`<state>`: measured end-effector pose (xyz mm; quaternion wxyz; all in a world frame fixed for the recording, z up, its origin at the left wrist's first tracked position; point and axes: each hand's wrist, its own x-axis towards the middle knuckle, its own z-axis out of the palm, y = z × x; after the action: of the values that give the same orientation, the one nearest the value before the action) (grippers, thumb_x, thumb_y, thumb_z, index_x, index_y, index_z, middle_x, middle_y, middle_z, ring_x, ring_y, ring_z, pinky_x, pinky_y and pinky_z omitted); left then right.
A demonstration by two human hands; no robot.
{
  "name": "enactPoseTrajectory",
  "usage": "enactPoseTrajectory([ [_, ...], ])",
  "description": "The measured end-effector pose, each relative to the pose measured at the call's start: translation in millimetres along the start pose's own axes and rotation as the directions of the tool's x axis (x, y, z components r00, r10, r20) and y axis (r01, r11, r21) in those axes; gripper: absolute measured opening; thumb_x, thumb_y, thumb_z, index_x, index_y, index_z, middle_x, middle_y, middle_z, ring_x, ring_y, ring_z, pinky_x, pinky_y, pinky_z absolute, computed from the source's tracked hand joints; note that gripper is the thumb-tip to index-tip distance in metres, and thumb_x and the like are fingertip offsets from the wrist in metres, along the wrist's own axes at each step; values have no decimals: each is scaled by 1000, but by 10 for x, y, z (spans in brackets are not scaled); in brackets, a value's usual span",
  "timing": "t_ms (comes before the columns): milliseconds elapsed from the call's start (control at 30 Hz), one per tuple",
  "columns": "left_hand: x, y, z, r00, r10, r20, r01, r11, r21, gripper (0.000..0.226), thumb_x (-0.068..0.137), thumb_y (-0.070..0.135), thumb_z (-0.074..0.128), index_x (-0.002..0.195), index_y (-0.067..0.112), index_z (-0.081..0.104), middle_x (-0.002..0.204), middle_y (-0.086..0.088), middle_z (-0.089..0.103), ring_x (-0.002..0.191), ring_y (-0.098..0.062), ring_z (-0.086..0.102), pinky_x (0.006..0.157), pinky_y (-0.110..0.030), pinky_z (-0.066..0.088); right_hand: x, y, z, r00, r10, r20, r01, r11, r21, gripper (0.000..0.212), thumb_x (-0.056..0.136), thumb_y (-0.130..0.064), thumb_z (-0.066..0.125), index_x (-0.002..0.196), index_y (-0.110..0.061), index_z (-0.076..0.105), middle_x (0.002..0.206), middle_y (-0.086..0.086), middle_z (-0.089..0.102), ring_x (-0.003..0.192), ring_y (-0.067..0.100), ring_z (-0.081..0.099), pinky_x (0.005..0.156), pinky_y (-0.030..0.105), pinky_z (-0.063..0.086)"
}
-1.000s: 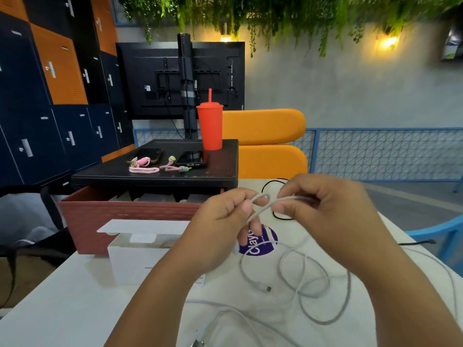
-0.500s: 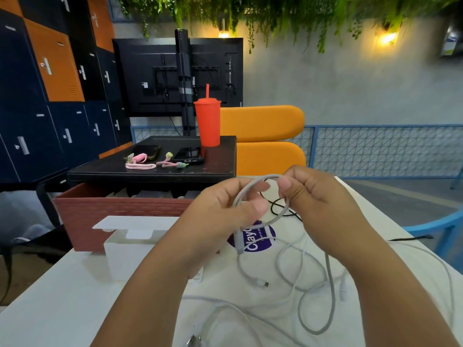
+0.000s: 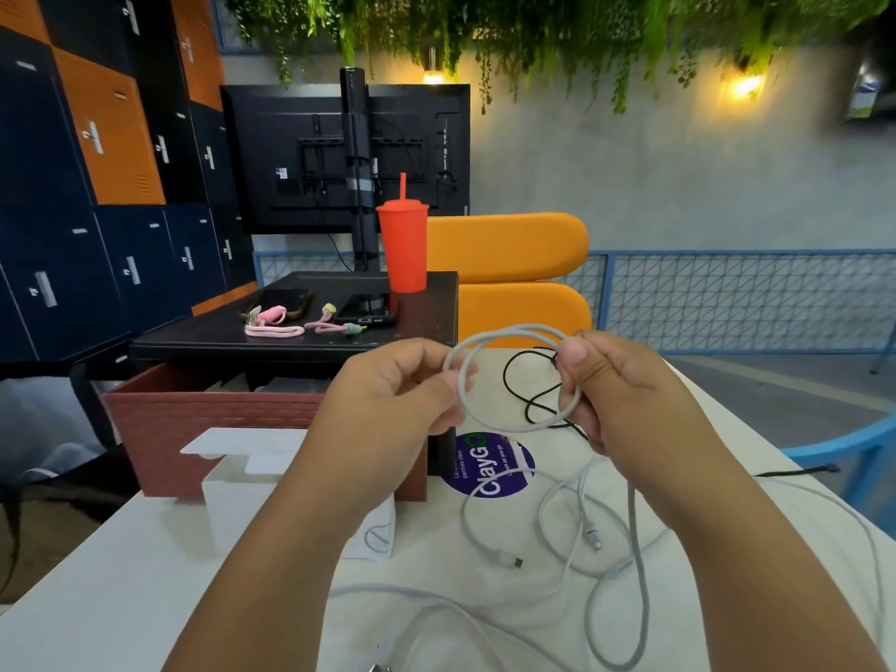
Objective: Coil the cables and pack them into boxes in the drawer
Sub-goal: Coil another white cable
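A white cable [image 3: 504,329] is held as a small loop above the middle of a white table [image 3: 121,550]. Its left side is pinched between thumb and fingers of the left hand [image 3: 402,395]; its right side is gripped by the curled right hand [image 3: 625,395]. Its slack is spread on the table below. An open white box [image 3: 232,482] is set at the left, against a brick-red drawer [image 3: 203,429].

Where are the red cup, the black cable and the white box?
red tumbler [image 3: 402,249]: head view, on the middle of its body.
black cable [image 3: 505,375]: head view, on its left bend on the table.
white box [image 3: 237,516]: head view, on its front wall.
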<state>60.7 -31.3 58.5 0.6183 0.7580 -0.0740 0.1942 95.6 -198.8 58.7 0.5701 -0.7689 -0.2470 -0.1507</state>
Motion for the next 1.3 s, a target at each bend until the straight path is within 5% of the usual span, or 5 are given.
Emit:
enactPoseTrajectory([
  [167, -35, 101, 74, 988, -66, 141, 123, 889, -442, 26, 80, 28, 53, 73, 7, 67, 81, -9, 71, 70, -18, 69, 68, -24, 56, 11, 30, 63, 999, -39, -29, 41, 996, 84, 41, 94, -39, 41, 60, -16, 45, 41, -11, 40, 39, 2, 34, 41, 9, 27],
  [400, -81, 111, 192, 999, 28, 35, -5, 848, -529, 16, 68, 23, 58, 78, 11, 64, 75, -5, 72, 57, -12, 65, 55, -17, 52, 12, 62, 162, 990, -118, -82, 120, 992, 31, 37, 83, -47, 34, 63, -18, 44, 47, -11, 44, 45, 3, 38, 45, 11, 29],
  [733, -50, 29, 133, 987, -7, 160, 34, 986, -165, 25, 97, 17, 38, 86, 22, 59, 68, 1, 71, 72, -9, 63, 75, -20, 50, 8, 50, 163, 973, -139, -184, 145, 989, 22, 37, 83, -47, 34, 62, -20, 45, 50, -10, 48, 49, 3, 42, 47, 13, 33],
  [933, -72, 13, 24, 985, -88, 149, 65, 986, 156, 28, 94, 36, 40, 81, 27, 64, 102, -21, 62, 80, -15, 50, 44, -9, 35, 19, 65, 163, 968, -111, -225, 122, 992, 38, 36, 83, -47, 35, 61, -20, 46, 47, -11, 48, 46, 3, 41, 44, 12, 31],
  [1300, -15, -17, 84, 988, 105, 116, -101, 994, -41, 38, 87, 1, 56, 105, 35, 58, 86, 6, 68, 83, -10, 65, 70, -16, 53, 12, 85, 156, 986, -128, -102, 122, 990, -64, 36, 83, -48, 35, 56, -26, 45, 49, -11, 48, 50, 4, 42, 49, 16, 32],
])
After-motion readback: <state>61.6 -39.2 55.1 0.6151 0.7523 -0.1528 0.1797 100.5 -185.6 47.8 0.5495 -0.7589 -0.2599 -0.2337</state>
